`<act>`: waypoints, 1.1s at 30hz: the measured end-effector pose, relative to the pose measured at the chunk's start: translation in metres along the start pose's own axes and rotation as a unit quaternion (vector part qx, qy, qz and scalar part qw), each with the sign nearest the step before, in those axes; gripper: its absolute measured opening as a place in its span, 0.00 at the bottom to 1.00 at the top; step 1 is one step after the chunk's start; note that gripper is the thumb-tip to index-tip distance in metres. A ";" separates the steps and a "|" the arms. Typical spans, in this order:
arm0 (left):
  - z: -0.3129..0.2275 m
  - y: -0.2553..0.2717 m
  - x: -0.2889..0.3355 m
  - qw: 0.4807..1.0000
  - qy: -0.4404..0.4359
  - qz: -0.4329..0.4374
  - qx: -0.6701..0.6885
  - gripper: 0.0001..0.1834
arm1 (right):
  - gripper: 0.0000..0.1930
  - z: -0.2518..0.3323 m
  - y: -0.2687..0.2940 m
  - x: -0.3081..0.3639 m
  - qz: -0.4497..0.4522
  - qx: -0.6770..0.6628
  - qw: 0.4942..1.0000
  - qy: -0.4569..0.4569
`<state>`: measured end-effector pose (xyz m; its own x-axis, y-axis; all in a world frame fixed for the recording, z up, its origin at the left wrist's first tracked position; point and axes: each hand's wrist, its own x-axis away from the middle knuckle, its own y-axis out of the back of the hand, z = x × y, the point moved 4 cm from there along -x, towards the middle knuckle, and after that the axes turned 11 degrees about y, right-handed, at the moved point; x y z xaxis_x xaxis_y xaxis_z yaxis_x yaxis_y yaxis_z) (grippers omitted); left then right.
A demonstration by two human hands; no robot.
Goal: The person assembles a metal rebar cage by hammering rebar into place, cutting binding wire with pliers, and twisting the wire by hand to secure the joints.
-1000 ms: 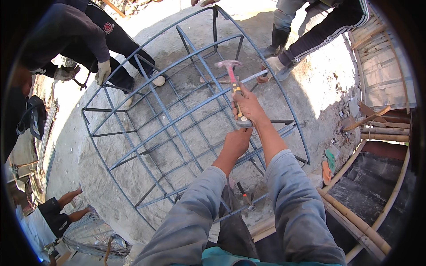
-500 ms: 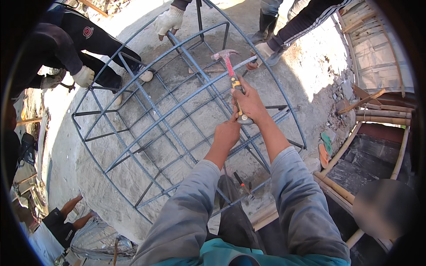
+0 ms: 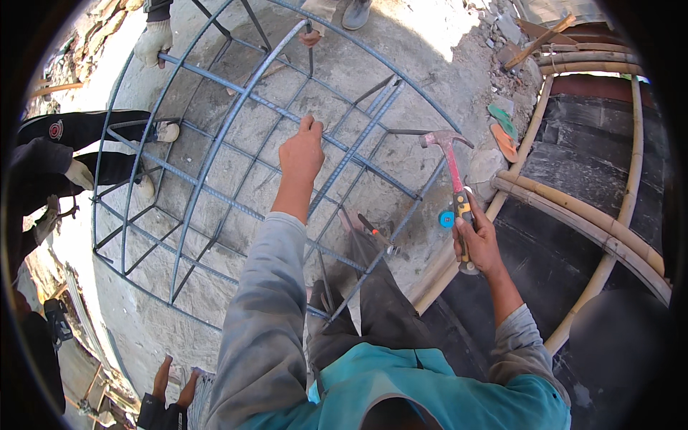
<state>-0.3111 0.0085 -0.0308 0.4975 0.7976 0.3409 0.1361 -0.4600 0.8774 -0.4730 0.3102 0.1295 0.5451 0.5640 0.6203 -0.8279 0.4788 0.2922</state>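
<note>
My right hand [image 3: 479, 240] is closed around the handle of a claw hammer [image 3: 462, 193], raised at the cage's right side with its head up and away from the bars. My left hand [image 3: 301, 154] is closed at a ribbed steel bar [image 3: 269, 107] in the upper middle of the cage, its fingertips wrapped on the bar. The rebar cage [image 3: 208, 188], a grid of tied bars with an open lower layer, stands tilted in view over the concrete. A co-worker's gloved hand [image 3: 153, 44] grips a bar at the far left; another worker's fingers [image 3: 309, 37] hold the far end.
A worker in dark clothes [image 3: 46, 161] stands at the left. Below me lie an orange-and-black-handled tool [image 3: 368, 223] and a round blue object [image 3: 447, 218]. At the right are a bamboo frame [image 3: 580, 215] over dark sheeting, green and orange slippers [image 3: 504, 142], and rubble [image 3: 505, 54].
My left hand has left the hammer's lower handle and moved left to the bar. My right hand has carried the hammer right, off the cage. The cage sits further left in view.
</note>
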 end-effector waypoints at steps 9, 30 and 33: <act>0.006 -0.006 0.015 0.997 0.007 -0.076 0.018 0.21 | 0.33 -0.017 -0.021 -0.026 0.210 0.089 0.973 0.038; 0.012 0.076 0.202 0.940 0.099 -0.126 0.300 0.14 | 0.33 -0.032 -0.024 0.086 0.155 0.056 0.985 0.048; 0.049 0.070 0.284 0.923 0.207 -0.129 0.299 0.14 | 0.34 0.006 -0.068 0.081 0.268 0.265 0.881 0.284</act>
<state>-0.1181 0.1831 0.1109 0.0304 0.9342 0.3553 0.7148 -0.2688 0.6456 -0.3732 0.3194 0.1645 -0.0908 0.9317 0.3516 -0.8498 -0.2566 0.4605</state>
